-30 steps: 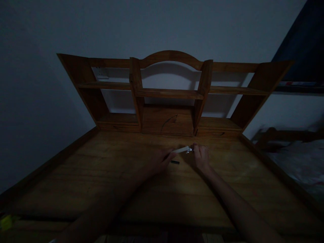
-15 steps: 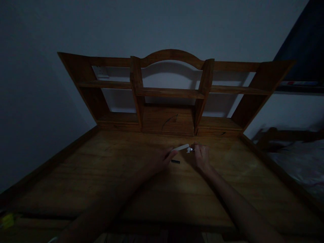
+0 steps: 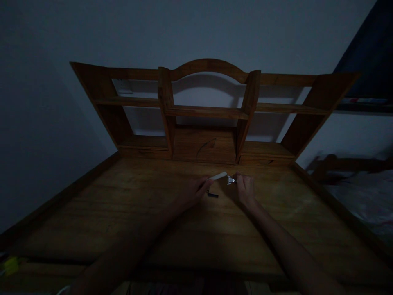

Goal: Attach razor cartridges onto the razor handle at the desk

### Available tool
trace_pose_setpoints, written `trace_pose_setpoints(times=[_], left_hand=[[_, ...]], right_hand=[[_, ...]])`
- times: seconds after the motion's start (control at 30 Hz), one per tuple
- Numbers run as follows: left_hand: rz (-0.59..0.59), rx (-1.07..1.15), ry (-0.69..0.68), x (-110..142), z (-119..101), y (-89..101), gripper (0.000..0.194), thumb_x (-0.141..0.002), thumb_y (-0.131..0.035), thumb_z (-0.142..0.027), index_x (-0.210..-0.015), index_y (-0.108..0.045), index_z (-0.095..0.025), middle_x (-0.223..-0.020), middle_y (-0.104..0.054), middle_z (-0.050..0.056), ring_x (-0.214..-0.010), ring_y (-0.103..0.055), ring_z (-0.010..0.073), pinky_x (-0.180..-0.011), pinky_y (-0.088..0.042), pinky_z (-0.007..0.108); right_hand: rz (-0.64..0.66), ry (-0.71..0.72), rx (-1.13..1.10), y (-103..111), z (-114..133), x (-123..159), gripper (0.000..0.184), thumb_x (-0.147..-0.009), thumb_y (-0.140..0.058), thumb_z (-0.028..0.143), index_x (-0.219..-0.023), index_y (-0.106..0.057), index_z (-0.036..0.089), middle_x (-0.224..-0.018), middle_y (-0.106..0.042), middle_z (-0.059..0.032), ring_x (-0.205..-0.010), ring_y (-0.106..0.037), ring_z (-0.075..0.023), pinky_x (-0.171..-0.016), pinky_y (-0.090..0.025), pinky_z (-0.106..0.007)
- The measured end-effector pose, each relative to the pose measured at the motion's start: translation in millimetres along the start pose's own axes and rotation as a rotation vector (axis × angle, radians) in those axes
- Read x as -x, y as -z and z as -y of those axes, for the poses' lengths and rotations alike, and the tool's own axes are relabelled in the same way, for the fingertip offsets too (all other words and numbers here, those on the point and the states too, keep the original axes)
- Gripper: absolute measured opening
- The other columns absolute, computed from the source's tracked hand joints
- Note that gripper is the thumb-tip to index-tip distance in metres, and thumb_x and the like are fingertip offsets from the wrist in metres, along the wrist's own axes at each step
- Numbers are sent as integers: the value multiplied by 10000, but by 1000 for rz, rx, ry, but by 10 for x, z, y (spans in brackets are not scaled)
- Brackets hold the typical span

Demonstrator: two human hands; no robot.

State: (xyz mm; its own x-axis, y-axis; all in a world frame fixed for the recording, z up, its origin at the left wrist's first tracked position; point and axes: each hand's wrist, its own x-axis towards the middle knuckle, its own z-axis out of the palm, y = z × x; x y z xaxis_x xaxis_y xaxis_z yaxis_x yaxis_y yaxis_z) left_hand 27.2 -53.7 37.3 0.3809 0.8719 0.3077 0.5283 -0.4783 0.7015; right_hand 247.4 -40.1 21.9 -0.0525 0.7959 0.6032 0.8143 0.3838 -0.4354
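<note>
My left hand (image 3: 196, 189) is closed around one end of a slim white stick (image 3: 218, 176), which points right and slightly up. In my right hand (image 3: 245, 187), the fingers pinch a small silver metal tool (image 3: 231, 180) with a wide, T-like head; its handle is hidden by the fingers and its kind is too small to tell. The stick's free tip is close to the silver head, and I cannot tell whether they touch. Just below the left fingertips, a short black bar (image 3: 213, 196) lies on the wooden desk (image 3: 196, 233).
Along the back of the desk stands a wooden shelf unit (image 3: 205, 111) with low drawers, against a pale wall (image 3: 196, 28). Raised edges run down both desk sides. A yellow object (image 3: 11, 265) is at the lower left, and bedding (image 3: 362, 192) lies beyond the right edge.
My left hand has drawn slightly left and up with the white stick, opening a little more view of the silver head. The right hand is nearly still.
</note>
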Motion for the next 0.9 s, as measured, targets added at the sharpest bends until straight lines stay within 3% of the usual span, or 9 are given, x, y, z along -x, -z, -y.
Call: trace_pose_setpoints(times=[0.2,0.37,0.6,0.8,0.9], left_hand=[[120,19,-53,33,-51,33,471,-933,-303,-511,-990,-633,-179,-769,-639,6,-681,-574,139,-648,-432,242],[22,23,5,19,-50,32,506,-935,-275,-519,-970,-644,-175,-752,-642,13,-684,-581,150,-645,-442,250],[80,-8,-32,39,-73,37,477,-927,-302,-525,-976,-637,-190,-759,-644,7,-673,-577,142,-635,-426,239],[-48,-29,18,-2,19,-4,522,-929,-267,-532,-895,-641,-169,-675,-600,1,-619,-546,137,-580,-400,238],[20,-31,-39,23,-5,12,490,-930,-288,-520,-927,-634,-172,-699,-612,7,-636,-558,138,-610,-414,244]], right_hand=[[15,-7,5,-8,-11,-1,479,-946,-259,298,-598,-568,185,-541,-564,-61,-532,-526,-169,-556,-302,-288],[18,-13,4,14,12,-8,505,-953,-230,308,-611,-580,184,-559,-583,-64,-544,-543,-170,-561,-314,-283],[2,34,54,31,27,7,458,-937,-264,277,-659,-614,172,-571,-597,-72,-556,-546,-179,-586,-324,-290],[23,-28,-104,25,31,-10,508,-945,-228,326,-621,-587,169,-555,-595,-63,-522,-533,-165,-547,-319,-278],[13,-10,-86,18,21,-8,527,-948,-211,335,-627,-593,166,-551,-592,-61,-516,-527,-161,-548,-321,-276]])
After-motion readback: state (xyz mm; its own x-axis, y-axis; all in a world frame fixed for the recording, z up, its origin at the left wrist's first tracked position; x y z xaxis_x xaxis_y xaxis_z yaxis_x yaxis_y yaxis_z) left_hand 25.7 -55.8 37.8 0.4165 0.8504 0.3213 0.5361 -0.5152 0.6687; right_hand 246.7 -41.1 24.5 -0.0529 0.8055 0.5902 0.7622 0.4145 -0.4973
